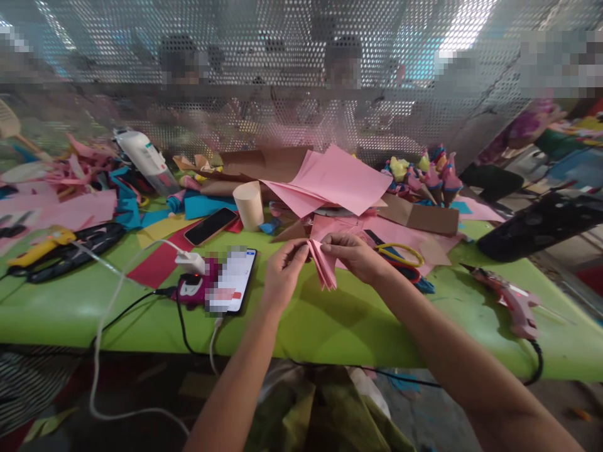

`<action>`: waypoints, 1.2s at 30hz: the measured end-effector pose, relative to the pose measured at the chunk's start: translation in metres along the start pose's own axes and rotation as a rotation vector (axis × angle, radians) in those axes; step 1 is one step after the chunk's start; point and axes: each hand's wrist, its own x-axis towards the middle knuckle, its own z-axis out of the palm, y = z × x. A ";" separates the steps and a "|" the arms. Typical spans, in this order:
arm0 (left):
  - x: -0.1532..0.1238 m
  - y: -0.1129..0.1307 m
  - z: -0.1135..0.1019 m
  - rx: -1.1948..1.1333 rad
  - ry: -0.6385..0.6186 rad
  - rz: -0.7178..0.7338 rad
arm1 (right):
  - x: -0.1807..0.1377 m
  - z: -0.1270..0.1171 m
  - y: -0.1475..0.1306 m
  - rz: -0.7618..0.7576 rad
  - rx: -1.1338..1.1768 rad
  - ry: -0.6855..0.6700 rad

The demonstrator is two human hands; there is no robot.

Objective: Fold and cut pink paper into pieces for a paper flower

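Observation:
Between my two hands hangs a small folded pink paper, its pleats fanning downward over the green table. My left hand pinches its upper left corner between thumb and fingers. On the other side, my right hand grips the upper right edge. Just behind the hands lies a stack of pink paper sheets. Scissors with yellow handles rest to the right of my right hand. Left of my left hand, a lit phone leans on a purple power strip.
A pink glue gun lies at right, near a black cylinder. At left are a yellow glue gun, a white bottle and paper scraps. A beige roll stands near a dark phone. Perforated metal borders the back.

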 end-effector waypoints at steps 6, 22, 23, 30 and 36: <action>0.000 -0.002 0.001 0.004 -0.006 -0.002 | 0.000 -0.001 0.004 0.056 0.048 -0.019; -0.005 0.004 0.000 0.260 0.104 0.134 | -0.003 0.001 0.001 -0.035 -0.194 0.005; -0.005 0.004 0.000 0.235 0.122 0.119 | -0.003 0.002 -0.001 -0.045 -0.216 0.001; 0.002 -0.001 0.001 -0.047 0.125 -0.053 | -0.006 0.007 -0.007 -0.191 -0.447 0.078; 0.003 -0.002 0.000 -0.043 0.085 -0.070 | -0.005 0.004 -0.008 -0.261 -0.559 0.114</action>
